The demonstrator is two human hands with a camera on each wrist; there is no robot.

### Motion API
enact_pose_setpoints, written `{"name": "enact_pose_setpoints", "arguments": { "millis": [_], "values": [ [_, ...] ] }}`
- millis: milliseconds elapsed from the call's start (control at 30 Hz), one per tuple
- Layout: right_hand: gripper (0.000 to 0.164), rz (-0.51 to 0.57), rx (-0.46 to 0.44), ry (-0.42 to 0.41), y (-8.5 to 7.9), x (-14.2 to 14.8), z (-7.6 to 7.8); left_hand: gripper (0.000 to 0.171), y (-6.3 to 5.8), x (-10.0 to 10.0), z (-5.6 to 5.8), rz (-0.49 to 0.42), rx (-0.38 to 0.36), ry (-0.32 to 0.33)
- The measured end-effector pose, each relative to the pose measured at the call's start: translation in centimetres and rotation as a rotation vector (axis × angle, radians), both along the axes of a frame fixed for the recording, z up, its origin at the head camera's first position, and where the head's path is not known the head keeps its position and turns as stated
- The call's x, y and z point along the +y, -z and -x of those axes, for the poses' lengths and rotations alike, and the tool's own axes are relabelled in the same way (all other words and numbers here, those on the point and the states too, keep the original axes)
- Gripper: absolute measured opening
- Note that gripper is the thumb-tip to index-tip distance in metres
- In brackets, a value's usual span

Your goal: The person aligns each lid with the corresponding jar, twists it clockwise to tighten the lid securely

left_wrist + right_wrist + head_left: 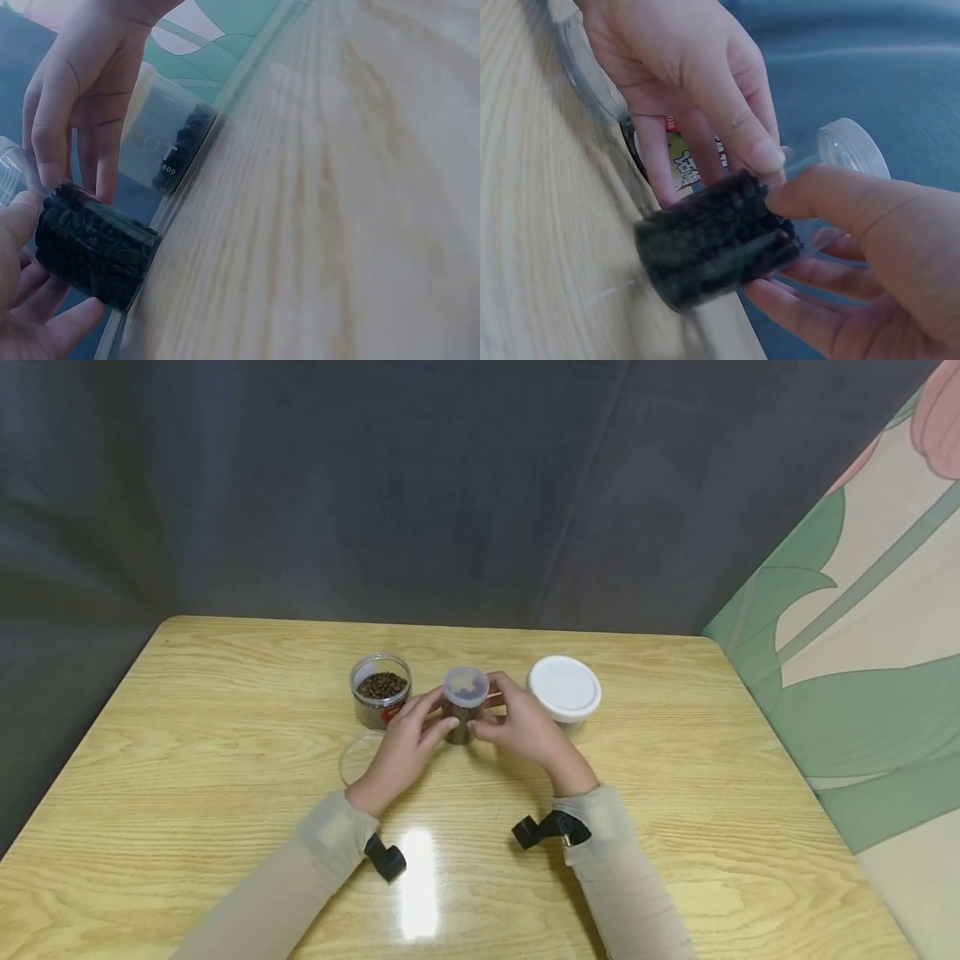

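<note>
A small clear cylindrical jar (pixel 461 720) with dark pieces in its lower part stands between my two hands, its translucent lid (pixel 466 686) on top. Around its left side my left hand (pixel 399 750) curls thumb and fingers. My right hand (pixel 529 727) grips the other side, thumb toward me and fingers behind. In the left wrist view the dark contents (pixel 97 244) show through the wall, and the jar's base is at the tabletop. The right wrist view has the jar (pixel 712 240) tilted across the picture, with fingers of both hands on it.
Left of the jar stands an open clear tub (pixel 381 689) of small brown pellets, and a clear round lid (pixel 362 758) lies before it, partly under my left hand. To the right is a tub with a white lid (pixel 564 688). A dark curtain (pixel 420 493) hangs behind the table.
</note>
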State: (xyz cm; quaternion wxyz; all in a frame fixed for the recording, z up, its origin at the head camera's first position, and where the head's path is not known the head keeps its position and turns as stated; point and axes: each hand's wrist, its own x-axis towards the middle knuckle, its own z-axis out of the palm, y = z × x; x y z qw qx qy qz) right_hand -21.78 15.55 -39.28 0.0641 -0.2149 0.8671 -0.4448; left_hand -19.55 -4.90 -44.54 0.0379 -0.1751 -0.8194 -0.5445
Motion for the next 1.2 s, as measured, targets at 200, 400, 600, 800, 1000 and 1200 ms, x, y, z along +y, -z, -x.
{"name": "enact_pose_setpoints", "arguments": {
  "millis": [200,400,600,800,1000,1200],
  "values": [
    [0.061,-0.006,0.046,0.034,0.6,-0.3,0.1,0.056,0.1,0.4,0.4,0.019,0.037,-0.030],
    [0.061,-0.001,0.067,0.053,0.7,-0.3,0.1,0.056,0.0,1.0,0.6,0.048,0.051,-0.048],
    [0.060,-0.018,0.098,0.050,0.9,-0.4,0.4,0.055,-0.2,1.3,0.6,0.060,0.038,-0.055],
    [0.060,-0.045,0.112,0.065,1.0,-0.6,0.4,0.056,-0.3,1.5,0.6,0.074,0.037,-0.054],
    [0.061,-0.052,0.114,0.080,1.0,-0.8,0.3,0.056,-0.2,1.6,0.6,0.086,0.031,-0.048],
    [0.061,-0.048,0.109,0.087,1.1,-0.8,0.3,0.057,-0.1,1.6,0.6,0.096,0.044,-0.052]
  ]
}}
